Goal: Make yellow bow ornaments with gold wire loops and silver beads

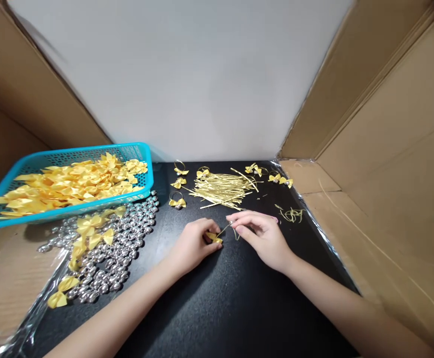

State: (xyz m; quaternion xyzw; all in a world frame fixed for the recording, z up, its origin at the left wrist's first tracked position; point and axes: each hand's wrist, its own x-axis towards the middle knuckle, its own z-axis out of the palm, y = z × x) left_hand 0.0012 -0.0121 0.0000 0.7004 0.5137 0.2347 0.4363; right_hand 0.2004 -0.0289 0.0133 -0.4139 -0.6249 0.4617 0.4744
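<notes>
My left hand is closed, its thumb and fingers pinching a yellow ribbon bow just above the black table. From the bow a thin gold twist tie runs across to my right hand. The right thumb and index finger are pinched on that tie, and a loop of it hangs below the fingertips. Something small and shiny shows at the right fingertips; I cannot tell if it is a silver bell. Beyond both hands lies a pile of gold twist ties.
A blue basket full of yellow bows stands at the left. Silver bells and loose bows spread before it. Bows with bells and wire loops lie around the tie pile. Wire scraps sit at right. Cardboard walls flank the table.
</notes>
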